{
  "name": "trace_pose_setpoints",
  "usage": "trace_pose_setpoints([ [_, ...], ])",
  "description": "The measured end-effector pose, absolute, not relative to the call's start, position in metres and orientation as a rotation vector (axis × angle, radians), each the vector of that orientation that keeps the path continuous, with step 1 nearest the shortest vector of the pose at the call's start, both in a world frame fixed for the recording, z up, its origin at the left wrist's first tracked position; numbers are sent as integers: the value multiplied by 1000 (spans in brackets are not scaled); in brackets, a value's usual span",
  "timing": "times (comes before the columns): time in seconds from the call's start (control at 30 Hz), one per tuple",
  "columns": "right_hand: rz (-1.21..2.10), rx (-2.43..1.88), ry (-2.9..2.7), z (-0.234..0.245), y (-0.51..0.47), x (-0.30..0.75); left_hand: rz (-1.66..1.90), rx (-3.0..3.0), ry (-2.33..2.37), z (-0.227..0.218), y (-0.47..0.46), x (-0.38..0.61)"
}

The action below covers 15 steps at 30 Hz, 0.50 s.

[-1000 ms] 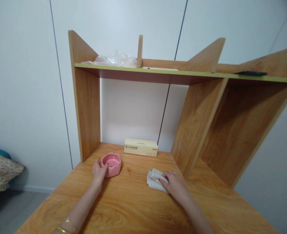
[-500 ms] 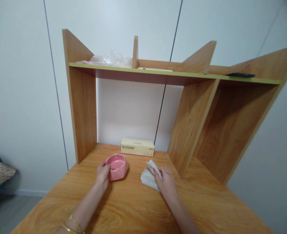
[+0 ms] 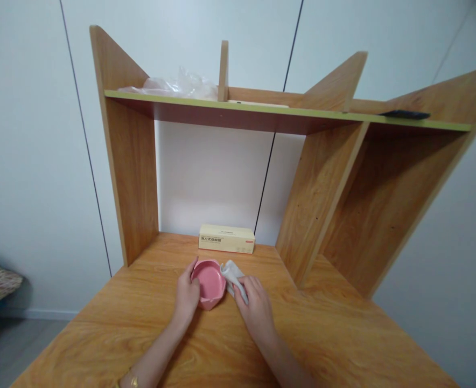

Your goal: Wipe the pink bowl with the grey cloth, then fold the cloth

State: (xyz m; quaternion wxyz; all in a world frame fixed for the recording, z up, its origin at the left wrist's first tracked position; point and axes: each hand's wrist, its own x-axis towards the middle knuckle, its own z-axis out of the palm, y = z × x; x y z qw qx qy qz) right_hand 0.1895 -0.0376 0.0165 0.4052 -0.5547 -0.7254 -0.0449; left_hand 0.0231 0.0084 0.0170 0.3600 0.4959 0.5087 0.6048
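Note:
A pink ashtray-like dish with notches in its rim is tilted toward me over the desk. My left hand grips its left side, thumb inside the bowl and fingers outside. A pale grey cloth is bunched in my right hand, pinched between thumb and fingers. The cloth's upper end meets the dish's right rim. Part of the cloth is hidden behind my right hand and the dish.
Behind the dish, a cream cling-film box lies on the wooden desk. Upright shelf panels stand around it. The upper shelf carries a clear plastic bag and a dark flat item.
My left hand has moved right with the dish and tipped it toward me. My right hand has brought the cloth up and left to the dish's rim.

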Motion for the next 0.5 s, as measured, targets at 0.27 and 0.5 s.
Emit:
trace_pose_setpoints([
  [0.27, -113, -1367, -1923, 22, -46, 180, 1510, 1984, 1276, 16, -11, 38],
  [0.5, -158, -1511, -1932, 17, -43, 179, 1544, 2119, 1195, 8, -6, 35],
])
